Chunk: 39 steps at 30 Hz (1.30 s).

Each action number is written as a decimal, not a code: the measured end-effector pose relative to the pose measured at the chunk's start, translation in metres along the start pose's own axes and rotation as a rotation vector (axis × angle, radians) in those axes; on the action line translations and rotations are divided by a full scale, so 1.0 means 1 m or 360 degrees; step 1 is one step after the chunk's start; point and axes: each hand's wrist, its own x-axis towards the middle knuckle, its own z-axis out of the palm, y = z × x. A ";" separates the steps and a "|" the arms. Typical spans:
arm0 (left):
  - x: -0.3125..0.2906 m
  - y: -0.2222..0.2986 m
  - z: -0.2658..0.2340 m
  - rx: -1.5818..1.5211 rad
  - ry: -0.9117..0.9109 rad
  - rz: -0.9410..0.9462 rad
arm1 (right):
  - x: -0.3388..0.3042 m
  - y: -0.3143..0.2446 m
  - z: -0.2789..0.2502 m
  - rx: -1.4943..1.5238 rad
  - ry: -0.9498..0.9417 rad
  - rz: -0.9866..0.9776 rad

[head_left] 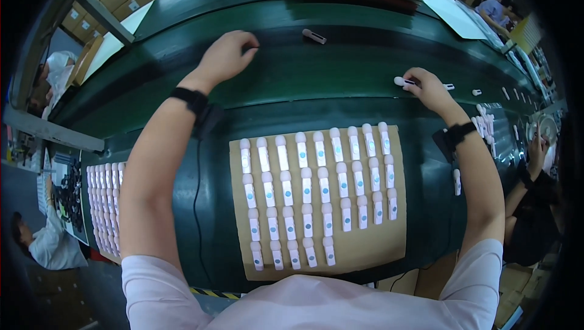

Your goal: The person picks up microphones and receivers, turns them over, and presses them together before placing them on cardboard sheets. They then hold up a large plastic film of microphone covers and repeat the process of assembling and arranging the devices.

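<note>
– Pinching what?
– Small wand (403, 82), by the handle, with the right hand (427, 89), over the belt (340, 71), by its near edge.
– Why?
– Maybe for good grip. Nothing in the half-spread left hand (226, 56).

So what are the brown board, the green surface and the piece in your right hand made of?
Board: probably cardboard, matt, judging by its plain brown colour.
Green surface: perhaps rubber or vinyl; smooth, with soft sheen.
Piece: likely plastic, from its neat, pale rounded head; the head could be silicone.
</note>
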 end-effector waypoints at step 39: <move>-0.206 0.157 -0.064 -0.1755 0.0690 -0.0647 | -0.250 -0.188 0.039 0.1962 0.0344 -0.0151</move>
